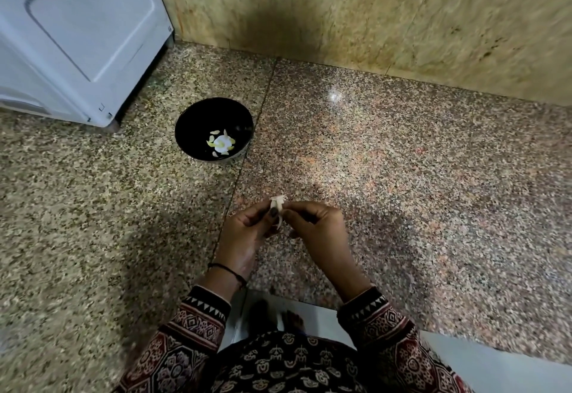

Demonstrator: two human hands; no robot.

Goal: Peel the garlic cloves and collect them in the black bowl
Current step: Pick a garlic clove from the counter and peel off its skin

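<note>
On a speckled stone counter (402,176), the left hand (244,231) and right hand (312,225) pinch one garlic clove (276,205) between curled fingertips. Farther back, the black bowl (201,120) holds peeled cloves (221,143), near a white appliance (77,36).

Home kitchen (likely): granite counter (402,176), white appliance (77,36).
</note>
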